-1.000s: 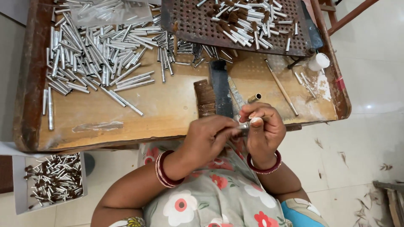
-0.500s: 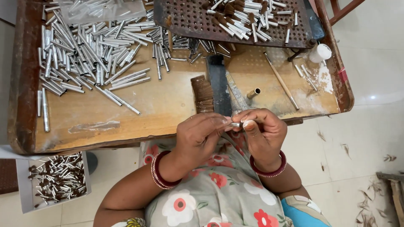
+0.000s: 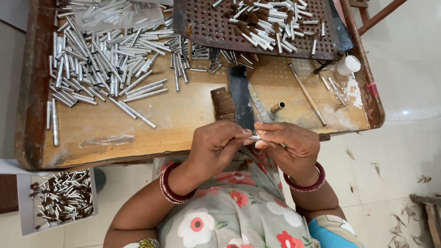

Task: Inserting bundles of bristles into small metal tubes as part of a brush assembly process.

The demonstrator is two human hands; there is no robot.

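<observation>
My left hand and my right hand meet just below the front edge of the wooden work tray. Between their fingertips they pinch one small silver metal tube, mostly hidden by the fingers. Directly above my hands lie a bundle of brown bristles, a dark flat bar and a short brass ferrule. A large heap of silver tubes covers the tray's left half.
A rusty perforated plate with bristle-filled tubes sits at the tray's top right. A thin stick and a small white pot lie at right. A grey box of finished tubes stands on the floor, lower left.
Both hands have stayed together on the small tube, with the fingers shifting slightly around it. The view has drifted a little; nothing on the tray has moved.
</observation>
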